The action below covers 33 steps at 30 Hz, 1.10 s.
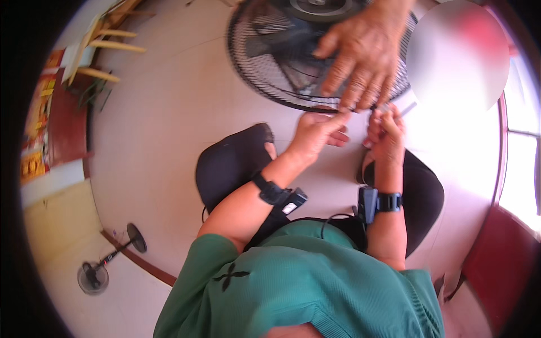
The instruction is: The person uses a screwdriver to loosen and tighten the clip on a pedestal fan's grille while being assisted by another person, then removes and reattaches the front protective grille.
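A black wire fan guard [256,76] rises before me, the fan's blades visible behind its mesh. My left hand [310,138] is at its lower rim, thumb stretched along the edge and the other fingers bent beneath; it appears to grip the rim. Just to the right, my right hand [387,132] has its fingertips pinched together at the same rim. Whatever sits in that pinch is too small to make out. Another person's hand [366,65] lies spread over the guard from above, its fingertips reaching the rim between my hands.
Pale floor [163,124] surrounds my bent knees. Wooden furniture legs [118,45] stand at the far left, and a small black fan [93,276] on a stand is at the lower left. A dark red panel [501,265] borders the right side. Dark devices are strapped to both my wrists.
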{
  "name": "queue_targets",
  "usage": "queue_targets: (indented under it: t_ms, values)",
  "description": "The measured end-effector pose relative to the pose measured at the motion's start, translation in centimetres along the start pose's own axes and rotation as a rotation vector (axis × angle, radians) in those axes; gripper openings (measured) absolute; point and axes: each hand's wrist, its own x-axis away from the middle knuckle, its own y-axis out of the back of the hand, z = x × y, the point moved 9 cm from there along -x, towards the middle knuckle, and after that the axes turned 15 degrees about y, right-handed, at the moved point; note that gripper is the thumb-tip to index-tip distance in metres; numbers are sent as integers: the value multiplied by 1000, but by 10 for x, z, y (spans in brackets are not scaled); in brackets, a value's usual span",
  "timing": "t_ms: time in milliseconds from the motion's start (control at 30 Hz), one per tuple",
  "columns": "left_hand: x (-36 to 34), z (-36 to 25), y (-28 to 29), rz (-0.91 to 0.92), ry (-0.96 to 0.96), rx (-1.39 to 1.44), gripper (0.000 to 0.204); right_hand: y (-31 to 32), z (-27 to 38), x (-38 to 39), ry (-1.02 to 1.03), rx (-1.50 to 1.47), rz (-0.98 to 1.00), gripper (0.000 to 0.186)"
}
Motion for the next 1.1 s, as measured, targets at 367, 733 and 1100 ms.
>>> queue_targets:
  t_ms: [367, 733, 1100]
  values:
    - [34, -14, 75, -329, -292, 513, 56, -19, -3, 5, 32, 46, 167, 17]
    - [26, -75, 102, -750, -725, 167, 83, -4, -9, -3, -42, 318, 187, 36]
    - [43, -79, 118, -799, -763, 103, 83, -47, 42, 21, 320, 538, 97, 60]
